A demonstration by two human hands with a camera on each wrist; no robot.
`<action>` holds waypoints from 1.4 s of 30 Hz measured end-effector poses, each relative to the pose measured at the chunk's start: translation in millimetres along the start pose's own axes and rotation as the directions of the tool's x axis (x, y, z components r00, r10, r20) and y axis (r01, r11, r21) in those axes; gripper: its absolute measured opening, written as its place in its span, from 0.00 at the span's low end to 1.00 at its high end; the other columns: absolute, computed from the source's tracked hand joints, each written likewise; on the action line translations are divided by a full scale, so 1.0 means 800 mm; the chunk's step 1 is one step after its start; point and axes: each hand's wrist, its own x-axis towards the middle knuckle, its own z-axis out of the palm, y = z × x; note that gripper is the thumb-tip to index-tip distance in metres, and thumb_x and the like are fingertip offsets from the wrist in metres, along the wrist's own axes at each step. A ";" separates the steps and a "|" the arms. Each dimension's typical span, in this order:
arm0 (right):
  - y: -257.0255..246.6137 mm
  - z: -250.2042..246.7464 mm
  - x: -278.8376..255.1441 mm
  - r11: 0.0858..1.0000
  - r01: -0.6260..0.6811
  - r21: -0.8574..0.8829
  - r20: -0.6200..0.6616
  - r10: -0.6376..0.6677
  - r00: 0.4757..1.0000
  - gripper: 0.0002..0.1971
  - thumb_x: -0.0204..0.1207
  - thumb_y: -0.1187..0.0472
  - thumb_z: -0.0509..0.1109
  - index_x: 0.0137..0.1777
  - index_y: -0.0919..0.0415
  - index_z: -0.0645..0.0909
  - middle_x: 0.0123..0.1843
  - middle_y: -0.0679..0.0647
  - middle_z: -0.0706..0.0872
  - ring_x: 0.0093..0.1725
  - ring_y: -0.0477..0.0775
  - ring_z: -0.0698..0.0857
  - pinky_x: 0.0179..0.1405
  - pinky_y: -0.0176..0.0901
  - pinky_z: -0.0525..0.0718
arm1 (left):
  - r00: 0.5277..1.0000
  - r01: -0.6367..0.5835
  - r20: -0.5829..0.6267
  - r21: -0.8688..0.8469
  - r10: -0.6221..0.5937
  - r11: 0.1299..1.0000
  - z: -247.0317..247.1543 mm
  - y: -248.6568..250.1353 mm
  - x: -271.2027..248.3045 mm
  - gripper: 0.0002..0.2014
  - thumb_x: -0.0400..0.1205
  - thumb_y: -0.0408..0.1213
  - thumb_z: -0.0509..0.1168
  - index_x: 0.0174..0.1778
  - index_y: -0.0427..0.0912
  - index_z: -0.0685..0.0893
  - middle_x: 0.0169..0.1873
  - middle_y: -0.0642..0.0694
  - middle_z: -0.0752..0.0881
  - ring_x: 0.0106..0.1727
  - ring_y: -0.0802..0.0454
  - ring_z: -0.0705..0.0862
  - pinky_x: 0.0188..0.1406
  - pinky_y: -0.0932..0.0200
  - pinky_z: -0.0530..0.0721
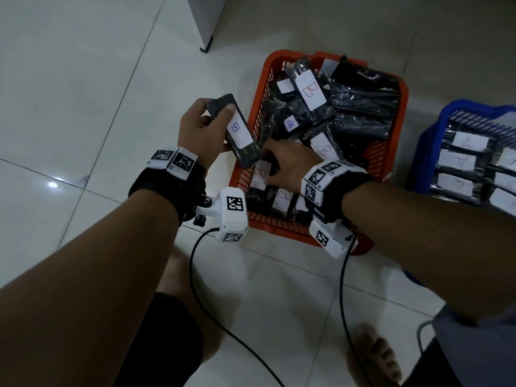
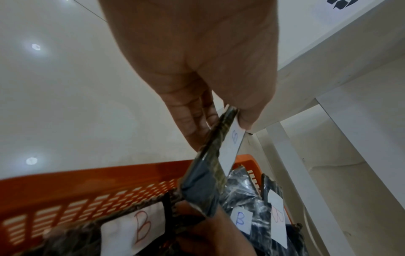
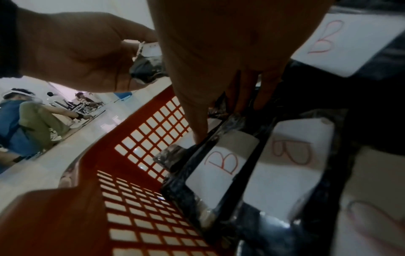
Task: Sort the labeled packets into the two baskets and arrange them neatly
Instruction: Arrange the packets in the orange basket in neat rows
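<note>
Left hand (image 1: 199, 129) clamped around a dark plastic-wrapped packet with a white label marked B in blue (image 1: 240, 132), thumb across the labelled face, fingers behind; packet lifted and tilted over the left rim of the orange perforated plastic basket (image 1: 252, 115), lower end reaching down toward the right hand (image 1: 287, 166). In the left wrist view, same packet (image 2: 210, 166) seen edge-on, pinched between thumb and fingers. Right hand down inside the orange basket near its left wall, fingers (image 3: 269, 90) dipped among the black packets; whether grasping one or only pressing, impossible to tell. Just beneath it, black packets with white labels marked B in red (image 3: 221, 166), lined side by side against the basket's grid wall (image 3: 153, 138). Farther back in the orange basket, a loose heap of black packets (image 1: 360, 104), some B labels face up, lying at mixed angles. To the right, apart from the orange one, a blue plastic basket (image 1: 435, 135) holding black packets with white labels marked A (image 1: 458, 160) in tidy rows. All resting on a pale tiled floor (image 1: 83, 79).
</note>
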 end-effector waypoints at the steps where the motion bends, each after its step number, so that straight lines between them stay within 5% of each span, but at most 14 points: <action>1: 0.004 -0.002 -0.001 1.000 0.010 0.017 0.017 -0.010 1.000 0.29 0.69 0.52 0.79 0.68 0.53 0.72 0.60 0.56 0.81 0.58 0.58 0.82 0.46 0.42 0.78 | 1.000 0.000 0.004 0.004 0.000 1.000 0.000 -0.001 0.001 0.09 0.82 0.39 0.68 0.52 0.38 0.80 0.43 0.39 0.89 0.44 0.45 0.91 0.40 0.47 0.91; 8: 0.017 -0.010 -0.013 0.986 0.067 0.150 0.055 -0.076 0.996 0.29 0.68 0.60 0.79 0.69 0.53 0.74 0.61 0.55 0.81 0.58 0.53 0.81 0.58 0.51 0.84 | 0.997 0.002 0.073 0.091 -0.009 0.996 0.009 -0.001 0.000 0.12 0.81 0.38 0.69 0.56 0.34 0.81 0.45 0.37 0.89 0.43 0.49 0.91 0.38 0.52 0.91; 12: 0.024 -0.023 -0.024 0.985 0.091 0.145 -0.241 -0.054 0.969 0.11 0.75 0.64 0.71 0.57 0.55 0.81 0.54 0.51 0.84 0.51 0.49 0.83 0.51 0.45 0.84 | 0.990 -0.071 0.135 0.207 0.043 0.976 0.015 0.001 0.003 0.10 0.80 0.39 0.71 0.53 0.38 0.83 0.46 0.38 0.90 0.46 0.47 0.91 0.41 0.47 0.91; 16: 0.043 -0.034 -0.028 0.998 -0.015 -0.068 -0.444 -0.017 0.896 0.09 0.71 0.64 0.71 0.52 0.56 0.84 0.54 0.52 0.82 0.57 0.56 0.80 0.55 0.51 0.80 | 0.950 -0.200 0.300 0.382 0.083 0.903 0.025 0.006 0.007 0.12 0.77 0.42 0.73 0.55 0.46 0.86 0.47 0.45 0.90 0.49 0.49 0.89 0.48 0.45 0.90; 21: 0.062 -0.044 -0.046 0.970 -0.076 -0.232 -0.286 0.006 0.958 0.21 0.72 0.58 0.73 0.66 0.53 0.80 0.66 0.52 0.78 0.67 0.59 0.73 0.64 0.56 0.74 | 0.814 -0.370 0.578 0.583 -0.050 0.723 0.050 0.010 0.001 0.13 0.79 0.36 0.72 0.60 0.47 0.85 0.48 0.53 0.86 0.47 0.61 0.85 0.44 0.70 0.83; 26: 0.071 -0.060 -0.060 0.968 -0.044 -0.249 -0.129 0.012 0.992 0.21 0.75 0.50 0.71 0.69 0.48 0.79 0.66 0.51 0.78 0.71 0.57 0.70 0.70 0.56 0.68 | 0.764 -0.298 0.597 0.661 -0.242 0.688 0.077 0.003 -0.008 0.16 0.80 0.33 0.70 0.64 0.43 0.83 0.50 0.49 0.85 0.51 0.52 0.85 0.53 0.57 0.83; 30: 0.078 -0.075 -0.075 0.987 -0.029 -0.159 0.023 0.033 0.999 0.19 0.75 0.52 0.72 0.66 0.52 0.81 0.64 0.53 0.77 0.65 0.56 0.77 0.63 0.50 0.78 | 0.762 -0.223 0.592 0.620 -0.262 0.752 0.091 -0.004 -0.019 0.14 0.81 0.30 0.69 0.63 0.40 0.83 0.56 0.42 0.86 0.58 0.44 0.86 0.61 0.44 0.85; 34: 0.089 -0.078 -0.084 0.976 -0.073 -0.205 0.118 0.099 0.988 0.20 0.72 0.54 0.75 0.64 0.53 0.81 0.61 0.52 0.78 0.60 0.55 0.80 0.54 0.47 0.82 | 0.778 -0.212 0.570 0.635 -0.265 0.743 0.103 -0.006 -0.026 0.15 0.81 0.30 0.69 0.63 0.41 0.83 0.56 0.39 0.86 0.55 0.40 0.87 0.53 0.41 0.88; 38: 0.097 -0.084 -0.090 0.986 -0.124 -0.113 0.220 0.146 0.964 0.20 0.72 0.54 0.76 0.63 0.48 0.79 0.57 0.48 0.80 0.53 0.51 0.81 0.46 0.41 0.79 | 0.767 -0.046 0.525 0.618 -0.368 0.785 0.112 -0.010 -0.030 0.17 0.81 0.30 0.69 0.66 0.43 0.82 0.57 0.40 0.85 0.56 0.40 0.87 0.55 0.40 0.87; 42: 0.098 -0.077 -0.095 0.980 -0.103 -0.172 0.288 0.150 0.946 0.18 0.75 0.61 0.72 0.65 0.56 0.81 0.57 0.51 0.83 0.52 0.53 0.84 0.46 0.43 0.85 | 0.758 -0.111 0.561 0.614 -0.333 0.781 0.124 -0.018 -0.039 0.12 0.80 0.27 0.69 0.57 0.44 0.83 0.47 0.45 0.86 0.49 0.44 0.87 0.52 0.42 0.88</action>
